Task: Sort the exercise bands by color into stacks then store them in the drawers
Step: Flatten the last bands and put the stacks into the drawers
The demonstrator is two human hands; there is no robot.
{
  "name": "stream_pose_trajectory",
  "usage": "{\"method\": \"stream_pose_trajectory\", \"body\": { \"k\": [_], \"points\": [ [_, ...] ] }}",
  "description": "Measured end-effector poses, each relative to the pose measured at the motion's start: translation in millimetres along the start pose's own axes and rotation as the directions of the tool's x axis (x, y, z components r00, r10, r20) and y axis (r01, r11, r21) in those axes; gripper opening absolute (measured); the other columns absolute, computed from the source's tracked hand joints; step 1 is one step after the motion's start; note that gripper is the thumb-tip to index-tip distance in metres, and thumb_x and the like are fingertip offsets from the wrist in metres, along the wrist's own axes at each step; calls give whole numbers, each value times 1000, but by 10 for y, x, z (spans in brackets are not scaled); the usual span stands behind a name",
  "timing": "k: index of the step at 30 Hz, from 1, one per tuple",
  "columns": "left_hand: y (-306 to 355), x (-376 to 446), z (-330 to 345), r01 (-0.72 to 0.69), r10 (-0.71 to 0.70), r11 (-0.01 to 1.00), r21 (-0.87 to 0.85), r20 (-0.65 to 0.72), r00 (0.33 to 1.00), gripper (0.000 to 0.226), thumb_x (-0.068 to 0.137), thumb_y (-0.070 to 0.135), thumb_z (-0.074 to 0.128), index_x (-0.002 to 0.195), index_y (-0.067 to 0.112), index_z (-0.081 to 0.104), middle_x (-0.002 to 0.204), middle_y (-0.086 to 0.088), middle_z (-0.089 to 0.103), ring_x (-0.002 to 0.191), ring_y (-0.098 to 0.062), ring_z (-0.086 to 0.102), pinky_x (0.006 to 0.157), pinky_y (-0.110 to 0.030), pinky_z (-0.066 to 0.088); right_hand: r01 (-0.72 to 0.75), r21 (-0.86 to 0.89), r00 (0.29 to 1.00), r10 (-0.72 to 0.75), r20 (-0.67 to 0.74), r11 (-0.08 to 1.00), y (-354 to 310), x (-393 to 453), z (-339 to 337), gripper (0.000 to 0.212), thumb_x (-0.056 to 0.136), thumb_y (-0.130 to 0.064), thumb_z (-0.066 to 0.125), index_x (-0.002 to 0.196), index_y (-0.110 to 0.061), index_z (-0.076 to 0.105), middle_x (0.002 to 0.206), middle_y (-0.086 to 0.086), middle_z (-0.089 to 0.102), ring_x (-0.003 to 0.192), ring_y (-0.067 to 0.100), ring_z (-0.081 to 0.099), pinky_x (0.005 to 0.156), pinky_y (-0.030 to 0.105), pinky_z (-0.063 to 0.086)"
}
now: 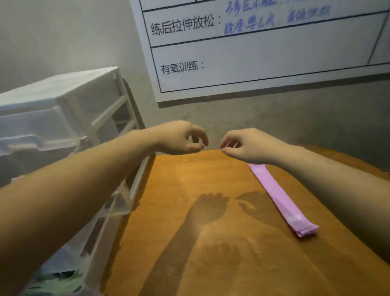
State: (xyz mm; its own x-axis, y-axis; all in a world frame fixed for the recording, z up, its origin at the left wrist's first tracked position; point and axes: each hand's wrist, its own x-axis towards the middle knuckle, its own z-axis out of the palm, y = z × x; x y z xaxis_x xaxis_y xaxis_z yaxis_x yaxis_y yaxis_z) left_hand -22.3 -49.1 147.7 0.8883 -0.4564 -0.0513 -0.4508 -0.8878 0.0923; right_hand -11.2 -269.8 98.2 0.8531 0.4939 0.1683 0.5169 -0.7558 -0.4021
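Above the far edge of the desk (185,248), left hand (178,138) and right hand (245,145) raised side by side, fingers loosely curled, each grip empty. Below the right forearm, pink exercise band (281,198) flat on the wood. Farther left, clear plastic drawers (57,110) against the wall.

My feed is dim and warm-toned. Light falls from above and behind, throwing soft shadows of both arms onto the bench (207,249). The drawer unit (57,110) at left is smeared with blur, the wall chart (260,61) leans with wide-angle distortion, and its handwriting is unreadable.
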Motion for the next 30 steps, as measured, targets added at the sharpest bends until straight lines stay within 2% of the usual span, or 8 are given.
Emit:
{"method": "stream_pose_trajectory", "body": {
  "k": [3, 7, 12, 14, 18, 22, 26, 30],
  "points": [
    [302, 532, 291, -55, 57, 998, -29, 55, 997, 25, 100, 40, 57, 123, 34, 64, 109, 11, 63, 86, -4, 57, 74, -26, 43, -133, 1, 991, 133, -8, 991, 569, -227, -47, 20, 95, -38, 61, 110, -29, 70, 106, -7, 71, 96, 13, 64, 84, 31, 55],
    [610, 1127, 730, -77, 90, 992, -100, 127, 988, 28, 99, 34, 58, 127, 29, 62, 110, 10, 63, 101, -16, 61, 83, -27, 44, -297, 31, 955, 297, -8, 954, 1204, -503, 32, 19, 92, -37, 62, 107, -31, 72, 105, -9, 71, 94, 12, 65, 84, 31, 55],
    [698, 1669, 1349, -39, 69, 979, -200, 146, 987, 34, 97, 29, 61, 131, 23, 57, 131, 3, 61, 101, -14, 58, 82, -24, 41, -423, 139, 905, 426, 13, 895, 1791, -672, 369, 20, 90, -30, 63, 107, -24, 73, 107, -4, 73, 96, 13, 66, 85, 29, 54],
    [672, 1803, 1615, 7, 31, 965, -262, 141, 990, 42, 96, 27, 63, 137, 21, 52, 138, -1, 57, 109, -18, 59, 85, -24, 41, -460, 182, 886, 464, 24, 869, 1952, -668, 566, 22, 90, -28, 63, 109, -22, 73, 108, -3, 73, 98, 15, 66, 86, 31, 53],
    [626, 2009, 2060, 108, -66, 906, -409, 117, 991, 59, 95, 26, 65, 147, 18, 39, 142, -1, 49, 129, -20, 51, 92, -25, 40, -500, 273, 857, 514, 20, 822, 2168, -570, 954, 27, 89, -25, 63, 113, -21, 72, 113, -1, 72, 105, 18, 65, 93, 33, 51],
    [625, 2253, 2300, 192, -188, 847, -496, 59, 980, 58, 97, 26, 62, 149, 17, 37, 140, -5, 53, 111, -17, 54, 89, -24, 39, -479, 272, 860, 508, -47, 835, 2320, -470, 1296, 27, 89, -34, 64, 114, -25, 72, 111, -1, 70, 108, 22, 61, 97, 34, 46],
    [612, 2522, 2418, 268, -254, 800, -537, 102, 962, 59, 98, 32, 60, 151, 22, 34, 150, -10, 46, 125, -26, 54, 103, -38, 47, -446, 263, 874, 480, -79, 855, 2417, -507, 1500, 25, 91, -36, 63, 113, -28, 72, 115, -6, 65, 109, 21, 57, 98, 34, 43],
    [600, 2745, 2460, 321, -302, 793, -519, 122, 945, 52, 97, 28, 60, 145, 23, 42, 140, -9, 53, 119, -25, 56, 101, -39, 50, -433, 270, 868, 479, -132, 860, 2477, -570, 1595, 24, 90, -35, 63, 113, -33, 70, 120, -12, 62, 108, 18, 55, 98, 34, 43]
  ]
}}
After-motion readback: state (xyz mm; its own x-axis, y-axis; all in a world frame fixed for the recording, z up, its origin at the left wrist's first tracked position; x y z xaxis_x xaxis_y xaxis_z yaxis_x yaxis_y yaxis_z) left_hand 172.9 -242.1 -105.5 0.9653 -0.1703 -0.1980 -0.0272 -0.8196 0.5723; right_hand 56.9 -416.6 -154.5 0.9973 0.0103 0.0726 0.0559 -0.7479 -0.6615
